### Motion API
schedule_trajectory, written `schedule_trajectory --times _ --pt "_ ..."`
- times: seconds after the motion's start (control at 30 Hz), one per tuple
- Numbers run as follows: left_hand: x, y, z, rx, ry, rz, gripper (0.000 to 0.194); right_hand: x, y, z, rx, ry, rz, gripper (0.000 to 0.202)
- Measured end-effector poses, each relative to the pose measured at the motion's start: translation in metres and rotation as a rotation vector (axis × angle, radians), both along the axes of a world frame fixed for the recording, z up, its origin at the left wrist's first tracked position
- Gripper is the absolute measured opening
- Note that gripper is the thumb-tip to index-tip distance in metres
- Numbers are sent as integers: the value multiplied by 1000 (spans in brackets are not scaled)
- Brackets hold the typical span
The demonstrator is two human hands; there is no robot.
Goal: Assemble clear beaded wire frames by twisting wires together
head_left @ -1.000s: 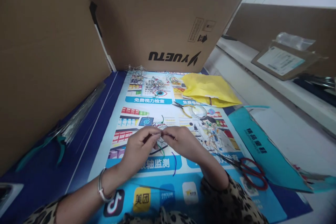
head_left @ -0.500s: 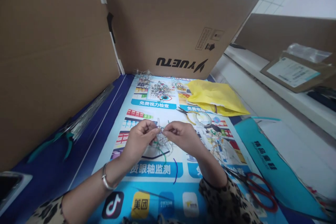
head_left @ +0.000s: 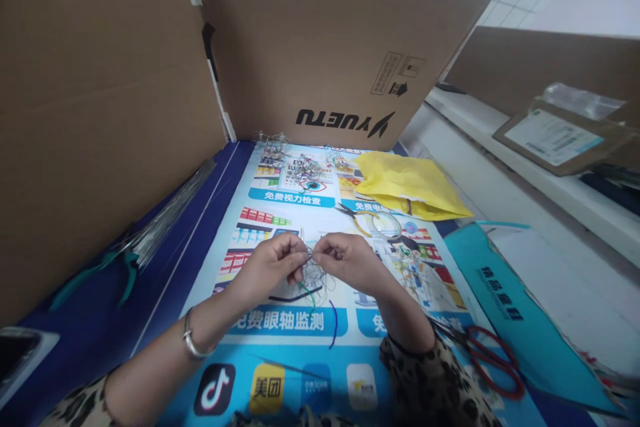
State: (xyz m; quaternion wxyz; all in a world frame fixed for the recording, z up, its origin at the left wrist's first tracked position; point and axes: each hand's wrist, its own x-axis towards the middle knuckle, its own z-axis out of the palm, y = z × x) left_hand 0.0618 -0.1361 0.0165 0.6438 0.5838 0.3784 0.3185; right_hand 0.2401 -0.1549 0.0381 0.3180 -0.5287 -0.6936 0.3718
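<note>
Fingertips of my left hand (head_left: 280, 260) and my right hand (head_left: 345, 259) almost meet over the printed mat (head_left: 295, 217). Both hands are closed in a pinch on a tangle of thin wire (head_left: 316, 277), which hangs below and between them. The exact strand between the fingertips is too fine to make out. A green wire piece (head_left: 307, 292) dangles under my left hand. On the mat just below lies a short purple-blue wire (head_left: 333, 323).
Pliers with yellow handles (head_left: 355, 217) and a wire coil (head_left: 386, 225) lie beyond my right hand, near a yellow bag (head_left: 413, 183). Red-handled scissors (head_left: 495, 360) rest at right. Teal pliers (head_left: 131, 273) and straight wires (head_left: 173, 217) lie left. Cardboard walls (head_left: 320, 33) stand behind.
Both hands have dipped very slightly, still pinching close together over the wire tangle. The view has shifted a little; other things lie where they were.
</note>
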Motion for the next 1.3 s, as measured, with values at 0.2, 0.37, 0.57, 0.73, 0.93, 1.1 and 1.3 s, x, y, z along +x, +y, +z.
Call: schedule_trajectory --times 0.2,0.37,0.57,0.73,0.93,1.1,1.3 --pt "0 -2 5 105 150 11 9 -6 -5 4 91 -46 -24 8" --pt "-3 0 7 148 147 9 14 -10 -7 8 156 -77 -4 10" --pt "-7 7 5 20 -16 -50 18 -3 -4 6 257 -186 -1 12" --pt "-8 8 2 43 -17 -65 20 -7 -5 0 296 -230 7 12" --pt "-6 6 3 -32 -51 -14 20 -13 -7 2 344 -258 -41 12" --pt "-7 7 4 -79 -99 40 19 -14 -10 5 386 -255 37 12" --pt "-8 5 7 294 164 89 8 -11 -10 3 351 -295 92 13"
